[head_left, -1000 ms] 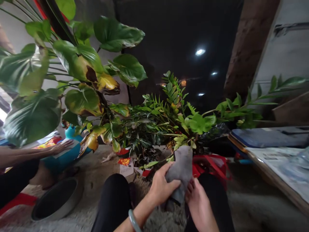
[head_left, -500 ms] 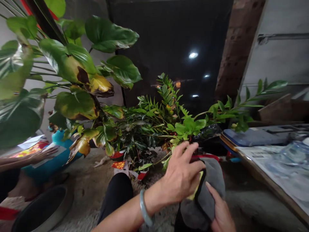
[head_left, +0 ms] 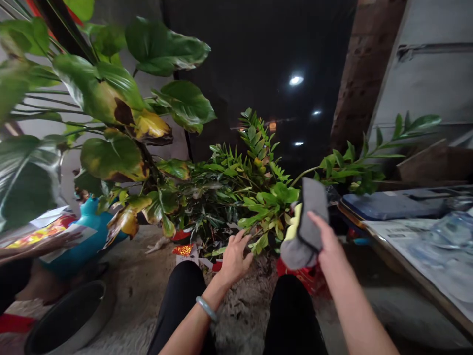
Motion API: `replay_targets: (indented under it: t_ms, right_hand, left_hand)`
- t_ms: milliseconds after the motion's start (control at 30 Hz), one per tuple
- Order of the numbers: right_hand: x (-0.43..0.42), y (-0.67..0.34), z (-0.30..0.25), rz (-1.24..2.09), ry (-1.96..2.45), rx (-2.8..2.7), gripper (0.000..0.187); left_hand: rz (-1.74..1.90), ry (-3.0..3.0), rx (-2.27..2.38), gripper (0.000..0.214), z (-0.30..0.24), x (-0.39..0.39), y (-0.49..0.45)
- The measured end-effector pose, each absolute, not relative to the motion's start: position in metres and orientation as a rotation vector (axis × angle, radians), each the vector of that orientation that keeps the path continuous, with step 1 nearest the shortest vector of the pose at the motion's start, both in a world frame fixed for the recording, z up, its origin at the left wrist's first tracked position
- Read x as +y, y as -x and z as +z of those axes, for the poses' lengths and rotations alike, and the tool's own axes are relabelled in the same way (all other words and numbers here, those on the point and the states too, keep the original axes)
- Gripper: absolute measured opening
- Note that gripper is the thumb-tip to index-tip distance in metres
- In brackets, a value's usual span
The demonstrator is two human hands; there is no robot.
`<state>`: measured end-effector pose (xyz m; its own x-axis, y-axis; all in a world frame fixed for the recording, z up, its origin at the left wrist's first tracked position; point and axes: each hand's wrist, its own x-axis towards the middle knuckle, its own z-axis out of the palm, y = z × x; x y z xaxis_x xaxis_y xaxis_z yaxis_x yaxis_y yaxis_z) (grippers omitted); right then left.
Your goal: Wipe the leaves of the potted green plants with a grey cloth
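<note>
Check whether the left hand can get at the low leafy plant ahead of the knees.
Probably yes: the left hand is open at the outer leaves of the low leafy plant, nothing between; the right hand holds the grey cloth off to one side.

Right hand (head_left: 328, 244) grips grey cloth (head_left: 305, 227); left hand (head_left: 234, 256) nears plant (head_left: 254, 197).

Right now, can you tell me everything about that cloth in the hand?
The cloth is grey on one side and yellow on the other, with a dark edge. It looks soft and fluffy. It is folded over and bunched, held up in the right hand, close to the green leaves.
</note>
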<state>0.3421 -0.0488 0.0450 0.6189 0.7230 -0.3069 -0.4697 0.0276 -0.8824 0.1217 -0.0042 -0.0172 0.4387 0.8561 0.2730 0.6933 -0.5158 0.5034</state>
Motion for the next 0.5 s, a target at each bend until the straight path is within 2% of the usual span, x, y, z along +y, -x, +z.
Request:
replay_targets:
  t_ms: [67, 133, 233, 333, 400, 500]
  right_hand:
    - [-0.064, -0.31, 0.024, 1.173, 1.361, -0.43, 0.03]
    - [-0.092, -0.289, 0.004, 1.292, 1.332, -0.601, 0.04]
    - [-0.123, -0.296, -0.001, 1.216, 1.3, -0.522, 0.048]
    - [-0.109, -0.334, 0.026, 0.978, 1.241, -0.272, 0.049]
    - [-0.08, -0.351, 0.047, 0.731, 1.162, -0.129, 0.045]
    - [-0.044, -0.338, 0.052, 0.77, 1.21, -0.165, 0.032]
  left_hand:
    - [0.723, -2.337, 1.354, 0.051, -0.034, -0.002, -0.11]
    - [0.71, -2.327, 1.347, 0.051, -0.048, 0.0, -0.098]
    - [0.685, -2.338, 1.306, 0.051, -0.062, 0.005, -0.085]
    - [0.688, -2.337, 1.262, 0.052, -0.07, 0.01, -0.078]
    - [0.679, -2.317, 1.238, 0.053, -0.072, 0.013, -0.077]
    - [0.62, -2.256, 1.225, 0.057, -0.072, 0.014, -0.08]
